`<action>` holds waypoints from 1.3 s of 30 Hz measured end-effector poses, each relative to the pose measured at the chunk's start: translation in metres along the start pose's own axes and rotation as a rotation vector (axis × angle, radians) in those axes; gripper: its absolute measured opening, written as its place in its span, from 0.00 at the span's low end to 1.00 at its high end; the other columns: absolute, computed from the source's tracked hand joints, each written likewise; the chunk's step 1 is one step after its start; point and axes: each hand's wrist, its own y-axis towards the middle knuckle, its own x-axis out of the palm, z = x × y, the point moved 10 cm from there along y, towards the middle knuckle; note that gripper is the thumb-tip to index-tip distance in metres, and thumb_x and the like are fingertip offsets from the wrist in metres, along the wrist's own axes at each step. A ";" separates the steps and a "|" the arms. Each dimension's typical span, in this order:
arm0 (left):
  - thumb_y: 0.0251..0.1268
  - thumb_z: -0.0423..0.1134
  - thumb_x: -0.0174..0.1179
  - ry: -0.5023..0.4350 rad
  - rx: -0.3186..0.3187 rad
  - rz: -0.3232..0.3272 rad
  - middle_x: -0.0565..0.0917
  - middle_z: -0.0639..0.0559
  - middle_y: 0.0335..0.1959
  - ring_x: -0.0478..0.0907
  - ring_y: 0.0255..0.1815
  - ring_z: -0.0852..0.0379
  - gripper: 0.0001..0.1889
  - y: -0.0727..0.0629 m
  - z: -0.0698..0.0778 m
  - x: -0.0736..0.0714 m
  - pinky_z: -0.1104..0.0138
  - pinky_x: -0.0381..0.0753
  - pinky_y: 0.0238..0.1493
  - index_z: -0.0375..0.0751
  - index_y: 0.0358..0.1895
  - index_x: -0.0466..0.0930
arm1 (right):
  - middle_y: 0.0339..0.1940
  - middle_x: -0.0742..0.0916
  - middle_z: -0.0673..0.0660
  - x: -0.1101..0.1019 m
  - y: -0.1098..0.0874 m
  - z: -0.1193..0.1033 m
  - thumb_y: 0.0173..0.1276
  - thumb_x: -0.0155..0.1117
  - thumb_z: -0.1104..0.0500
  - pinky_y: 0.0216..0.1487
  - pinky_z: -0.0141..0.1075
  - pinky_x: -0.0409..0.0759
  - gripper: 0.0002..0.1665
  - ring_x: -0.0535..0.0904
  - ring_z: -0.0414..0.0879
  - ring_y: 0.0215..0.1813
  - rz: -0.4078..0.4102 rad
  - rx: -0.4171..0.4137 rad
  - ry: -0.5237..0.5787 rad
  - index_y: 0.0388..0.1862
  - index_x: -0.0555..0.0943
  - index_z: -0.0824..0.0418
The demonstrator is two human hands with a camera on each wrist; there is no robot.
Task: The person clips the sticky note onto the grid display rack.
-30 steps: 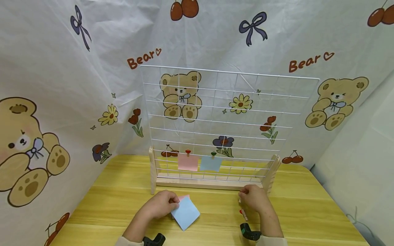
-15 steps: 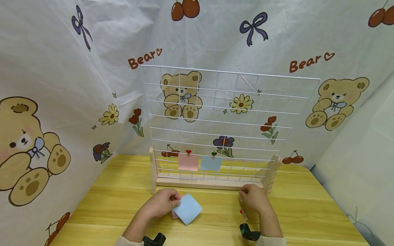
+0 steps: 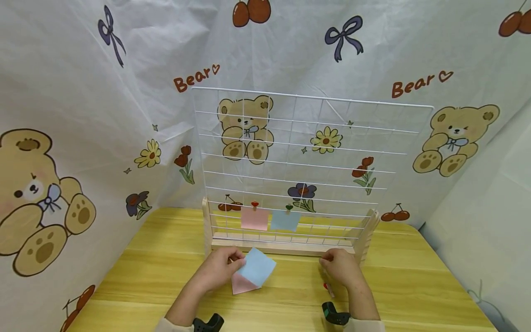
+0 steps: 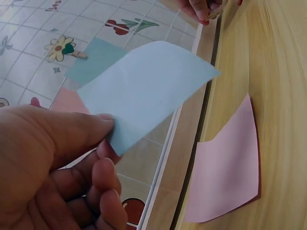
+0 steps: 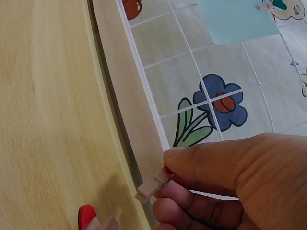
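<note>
My left hand (image 3: pixel 221 267) pinches a light blue paper note (image 4: pixel 148 88) by one corner between thumb and fingers, the sheet tilted up off the table. Below it, a pink paper note (image 4: pixel 225 167) lies on the wood, slightly bent; in the head view the blue sheet partly covers it. On the other side, my right hand (image 3: pixel 342 267) pinches a small wooden clothespin (image 5: pixel 154 184), its far end hidden by thumb and fingers. Another clothespin, with a red heart (image 5: pixel 86 218), lies on the table just below this hand.
A white wire grid in a wooden stand (image 3: pixel 282 247) rises behind both hands. Clipped low on it are a pink note (image 3: pixel 255 219) and a blue note (image 3: pixel 285 222), each under a heart clothespin. A bear-print cloth (image 3: pixel 145 55) hangs behind the yellowish wooden table (image 3: pixel 406 276).
My left hand has moved slightly forward and right, lifting the blue note off the pink one, which now shows more. The right hand has barely moved.
</note>
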 end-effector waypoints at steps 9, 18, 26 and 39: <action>0.73 0.40 0.62 -0.066 -0.031 0.150 0.84 0.57 0.36 0.78 0.34 0.60 0.03 0.001 0.001 -0.017 0.71 0.78 0.34 0.47 0.42 0.84 | 0.32 0.88 0.53 0.002 0.001 0.000 0.68 0.69 0.62 0.36 0.41 0.81 0.05 0.80 0.45 0.34 -0.007 0.002 0.002 0.37 0.87 0.63; 0.72 0.42 0.64 -0.143 -0.042 0.240 0.83 0.56 0.33 0.76 0.31 0.60 0.03 -0.002 0.007 -0.029 0.71 0.76 0.32 0.48 0.41 0.84 | 0.31 0.88 0.53 0.002 0.000 -0.001 0.68 0.69 0.62 0.34 0.39 0.79 0.04 0.79 0.45 0.33 -0.009 0.000 0.006 0.36 0.87 0.63; 0.72 0.44 0.65 -0.215 -0.030 0.312 0.83 0.53 0.36 0.73 0.28 0.60 0.06 -0.005 0.009 -0.038 0.70 0.73 0.27 0.47 0.44 0.85 | 0.31 0.88 0.53 0.003 0.001 0.000 0.68 0.69 0.62 0.33 0.38 0.78 0.04 0.78 0.45 0.32 -0.007 -0.010 -0.004 0.35 0.87 0.62; 0.69 0.47 0.68 -0.248 -0.039 0.353 0.83 0.53 0.38 0.73 0.32 0.58 0.08 -0.002 0.015 -0.039 0.70 0.73 0.30 0.49 0.44 0.89 | 0.31 0.88 0.53 0.004 0.004 0.002 0.69 0.68 0.62 0.32 0.38 0.78 0.04 0.78 0.45 0.32 -0.006 -0.015 -0.002 0.35 0.87 0.62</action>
